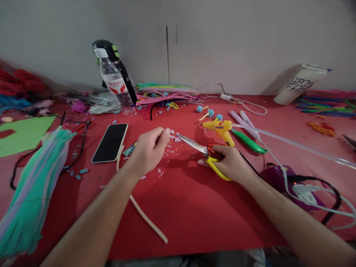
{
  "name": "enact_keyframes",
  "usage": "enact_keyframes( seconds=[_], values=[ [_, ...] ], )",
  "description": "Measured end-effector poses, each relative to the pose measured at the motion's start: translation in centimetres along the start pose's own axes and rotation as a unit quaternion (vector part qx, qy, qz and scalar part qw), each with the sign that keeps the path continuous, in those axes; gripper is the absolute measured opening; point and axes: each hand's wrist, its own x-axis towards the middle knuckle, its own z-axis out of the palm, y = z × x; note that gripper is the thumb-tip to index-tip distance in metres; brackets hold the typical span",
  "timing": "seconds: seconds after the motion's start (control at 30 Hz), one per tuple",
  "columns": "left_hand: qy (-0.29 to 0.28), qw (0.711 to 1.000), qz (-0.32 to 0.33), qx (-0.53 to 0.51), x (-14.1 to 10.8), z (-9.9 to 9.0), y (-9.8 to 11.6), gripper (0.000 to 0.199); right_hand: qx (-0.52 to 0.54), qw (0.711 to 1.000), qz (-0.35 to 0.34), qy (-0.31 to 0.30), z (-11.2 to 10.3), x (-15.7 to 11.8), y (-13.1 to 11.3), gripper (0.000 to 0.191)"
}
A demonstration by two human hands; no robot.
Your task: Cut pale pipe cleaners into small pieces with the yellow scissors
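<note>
My left hand (151, 148) is closed in a pinch near the middle of the red table. What its fingertips hold is too small to make out. My right hand (229, 161) grips scissors (194, 144) with yellow and red handles; the blades look closed and point left toward my left hand, a little apart from it. Small pale pink scraps (175, 138) lie on the table around the blade tips. A cream cord (148, 219) runs from beside the phone, under my left wrist, toward the table's front edge.
A yellow glue gun (219, 128) stands just beyond my right hand, beside a green tool (249, 142). The phone (109, 144) and teal and lilac pipe cleaners (36, 185) lie left. Bottles (114, 79) and pink pipe cleaners (167, 98) are behind; a purple object (292, 185) with cables is right.
</note>
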Motion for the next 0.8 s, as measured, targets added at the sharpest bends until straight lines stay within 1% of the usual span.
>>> enact_keyframes(
  seconds=[0.1,0.2,0.67,0.8],
  values=[
    [0.034,0.999,-0.015,0.013,-0.05,-0.05,0.31,0.042,0.006,1.0,0.004,0.002,0.01,-0.07,0.06,0.052],
    [0.046,0.998,-0.021,0.02,-0.07,-0.04,0.51,0.044,0.007,1.0,-0.004,-0.003,0.09,-0.09,0.29,0.052],
    [0.013,1.0,0.016,-0.013,-0.23,0.17,0.45,0.04,0.009,1.0,-0.013,-0.024,0.03,-0.09,0.46,0.05],
    [0.01,1.0,0.02,-0.012,-0.14,0.23,0.44,0.039,0.009,1.0,-0.014,-0.022,-0.04,-0.08,0.21,0.054]
  ],
)
